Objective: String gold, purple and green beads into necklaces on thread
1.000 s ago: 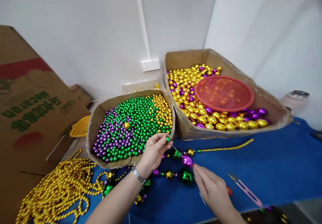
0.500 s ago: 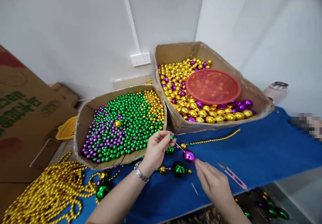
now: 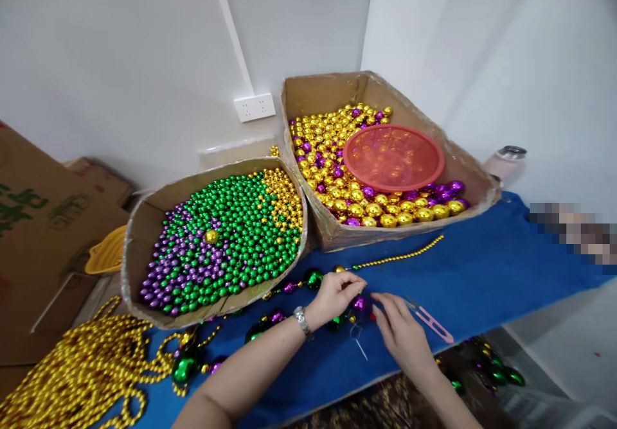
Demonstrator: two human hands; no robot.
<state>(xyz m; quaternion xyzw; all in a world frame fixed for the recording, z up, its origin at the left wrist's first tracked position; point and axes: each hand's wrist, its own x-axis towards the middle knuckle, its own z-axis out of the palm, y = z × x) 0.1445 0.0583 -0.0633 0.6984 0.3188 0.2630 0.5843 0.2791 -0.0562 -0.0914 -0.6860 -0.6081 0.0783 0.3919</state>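
carton (image 3: 29, 223) at left: green printed characters, cut off by the view's edge and not fully legible. nearer box (image 3: 137, 223): small green, purple and gold beads, one larger gold ball (image 3: 211, 236) on top. farther box (image 3: 332, 239): larger gold and purple balls, with a translucent red basin (image 3: 394, 157) resting on them. glossy purple bead (image 3: 359, 304): between the hands, over the blue tabletop (image 3: 486, 268). left hand (image 3: 336, 297): fingertips together, contents hidden. right hand (image 3: 402, 331): curled; grip cannot be told.
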